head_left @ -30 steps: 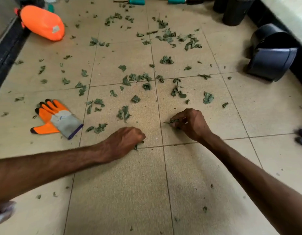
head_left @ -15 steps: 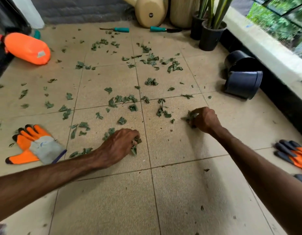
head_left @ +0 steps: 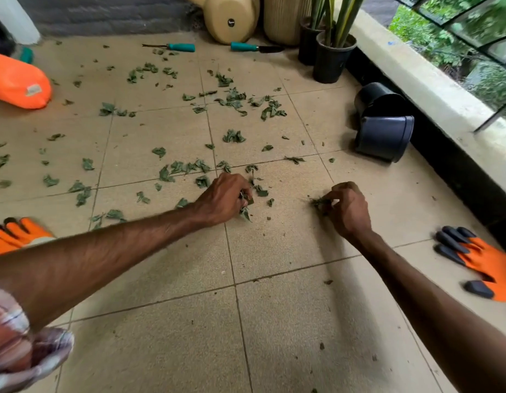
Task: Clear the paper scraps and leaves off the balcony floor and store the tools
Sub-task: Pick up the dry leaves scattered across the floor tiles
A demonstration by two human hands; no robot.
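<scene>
Tiled balcony floor (head_left: 274,321) mostly bare near the body, suggesting near-to-far working. Left hand (head_left: 222,198) curled around leaf scraps (head_left: 245,214), right hand (head_left: 349,211) pinching a small clump (head_left: 319,204), likely hoarded to save trips. Teal-handled tools (head_left: 180,47) laid aside by the far wall, not yet stored. Remaining leaf scraps thickest beyond both hands.

Soft daylight from the right; edges warped, perhaps motion-blurred.

Leaf scraps (head_left: 234,136) lie scattered over the floor tiles (head_left: 274,321) left of a toppled pot (head_left: 383,140) beside the ledge (head_left: 433,89). Behind the pot stand two potted plants (head_left: 332,59); behind and left of it, a watering can (head_left: 232,19) and two hand tools (head_left: 254,47). A glove (head_left: 484,262) lies in front of the pot.
</scene>
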